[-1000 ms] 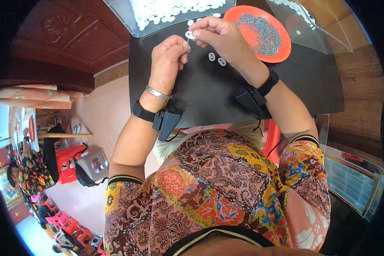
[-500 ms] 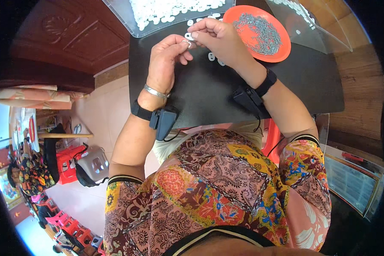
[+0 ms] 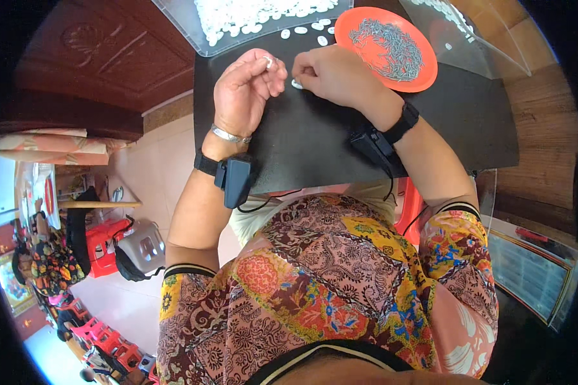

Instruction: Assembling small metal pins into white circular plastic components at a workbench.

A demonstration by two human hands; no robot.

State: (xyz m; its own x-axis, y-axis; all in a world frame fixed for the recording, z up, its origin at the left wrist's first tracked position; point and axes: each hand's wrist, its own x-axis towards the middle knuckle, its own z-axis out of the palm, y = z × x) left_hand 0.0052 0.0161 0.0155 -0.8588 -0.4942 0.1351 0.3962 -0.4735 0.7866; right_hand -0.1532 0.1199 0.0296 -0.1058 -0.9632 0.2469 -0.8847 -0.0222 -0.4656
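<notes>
Floral batik top w/ black-edged short sleeves (image 3: 186, 273), silver bangle (image 3: 230, 135), black wrist sensors (image 3: 236, 179) w/ cables both arms.

Red stools (image 3: 103, 239) beside pale tiled floor (image 3: 154, 160)

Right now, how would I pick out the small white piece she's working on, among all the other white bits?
Start at the black table top and find the round orange plate of thin grey metal bits. Just left of the plate, the right hand presses down on one small white piece. Unlike the loose white pieces scattered further up, it lies alone, partly under her fingers.
</notes>
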